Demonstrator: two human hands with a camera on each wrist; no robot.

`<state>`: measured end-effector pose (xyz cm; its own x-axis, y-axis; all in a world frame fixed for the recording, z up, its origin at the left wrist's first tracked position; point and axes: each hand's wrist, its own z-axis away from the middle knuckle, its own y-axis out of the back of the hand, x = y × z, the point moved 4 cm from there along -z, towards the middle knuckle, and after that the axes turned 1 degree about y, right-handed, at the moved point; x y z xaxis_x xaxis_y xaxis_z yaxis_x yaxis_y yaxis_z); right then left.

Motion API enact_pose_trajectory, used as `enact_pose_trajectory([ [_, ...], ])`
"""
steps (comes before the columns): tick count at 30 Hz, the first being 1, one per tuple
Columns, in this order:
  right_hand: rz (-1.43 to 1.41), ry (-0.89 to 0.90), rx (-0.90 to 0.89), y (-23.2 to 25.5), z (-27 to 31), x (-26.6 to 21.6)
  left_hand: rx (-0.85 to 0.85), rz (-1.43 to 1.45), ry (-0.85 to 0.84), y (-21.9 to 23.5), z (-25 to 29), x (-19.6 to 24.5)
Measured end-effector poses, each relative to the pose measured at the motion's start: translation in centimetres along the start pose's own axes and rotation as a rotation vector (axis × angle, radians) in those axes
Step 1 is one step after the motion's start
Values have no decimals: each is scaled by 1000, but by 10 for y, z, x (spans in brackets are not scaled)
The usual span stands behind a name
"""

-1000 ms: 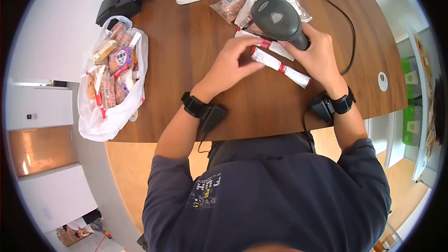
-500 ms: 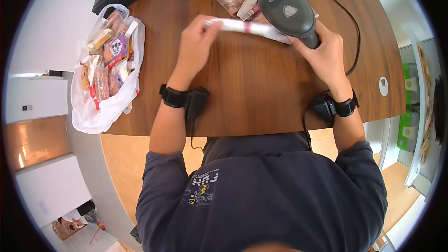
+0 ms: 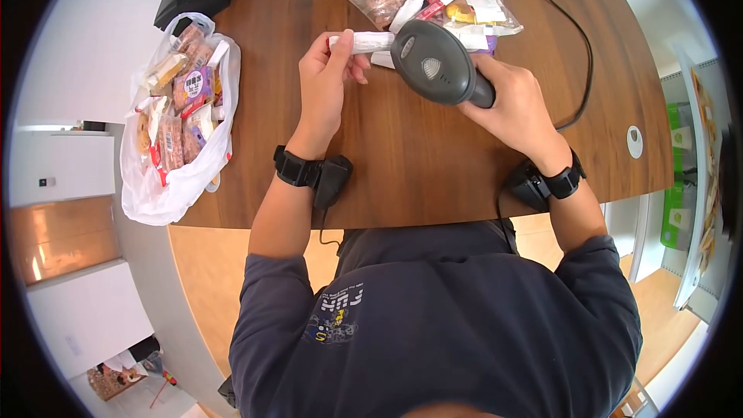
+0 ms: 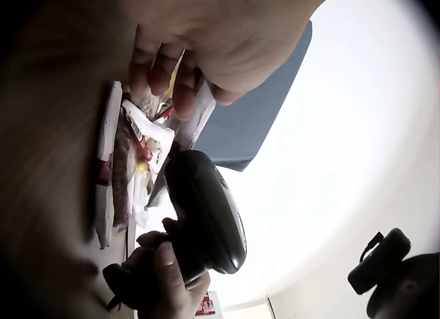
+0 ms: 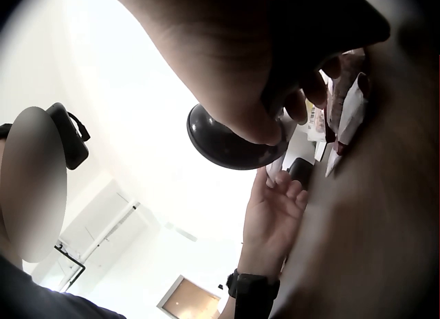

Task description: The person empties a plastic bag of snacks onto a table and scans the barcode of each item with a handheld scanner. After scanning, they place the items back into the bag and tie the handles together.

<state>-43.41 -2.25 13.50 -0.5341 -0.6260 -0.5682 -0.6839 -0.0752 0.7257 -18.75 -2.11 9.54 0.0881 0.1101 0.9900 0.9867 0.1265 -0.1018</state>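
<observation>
In the head view my left hand (image 3: 323, 85) pinches one end of a slim white packet (image 3: 362, 42) between thumb and fingers, above the table. My right hand (image 3: 517, 101) grips the handle of a dark grey handheld barcode scanner (image 3: 433, 63). The scanner's head overlaps the packet's right end and hides it in this view. From the left wrist, the scanner (image 4: 206, 212) appears beyond the fingers of my left hand (image 4: 227, 37). Another white packet with a red band (image 4: 105, 168) lies on the table there.
A heap of clear-bagged snacks and white-and-red packets (image 3: 387, 1) lies at the table's back. On the left a white plastic bag (image 3: 224, 120) holds several wrapped snacks. A black cable (image 3: 590, 54) curves along the right, and a black device (image 3: 193, 4) stands at the back left.
My left hand has picked up the slim packet from the table and moved it left and back. The scanner, in my right hand, has swung left over the packet's end.
</observation>
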Motion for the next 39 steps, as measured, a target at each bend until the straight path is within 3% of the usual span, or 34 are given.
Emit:
enact_pose_trajectory([
  [10,12,-9,-34,-1,0,-3,30,-102,70,27,-11,-12],
  [16,15,4,-10,2,0,-2,90,59,127,37,-13,-5],
  [19,-15,45,23,4,-1,-10,224,224,-45,70,-16,5],
  [21,5,-14,3,4,-1,-9,402,499,-168,89,-17,14],
  [22,-16,25,-2,3,-1,-10,376,546,-225,105,-18,14],
  [33,-18,-24,-70,-3,-2,-8,755,573,-543,226,-20,59],
  [34,-20,-25,-71,-3,-2,-8,771,681,-558,228,-20,66],
  [35,-16,-26,-78,-4,-1,-7,768,679,-554,227,-18,73],
  [37,-12,-38,-81,-4,0,-7,483,1142,-341,210,-20,75],
  [39,-11,-3,-99,-3,-1,-13,407,1081,-251,175,-13,69],
])
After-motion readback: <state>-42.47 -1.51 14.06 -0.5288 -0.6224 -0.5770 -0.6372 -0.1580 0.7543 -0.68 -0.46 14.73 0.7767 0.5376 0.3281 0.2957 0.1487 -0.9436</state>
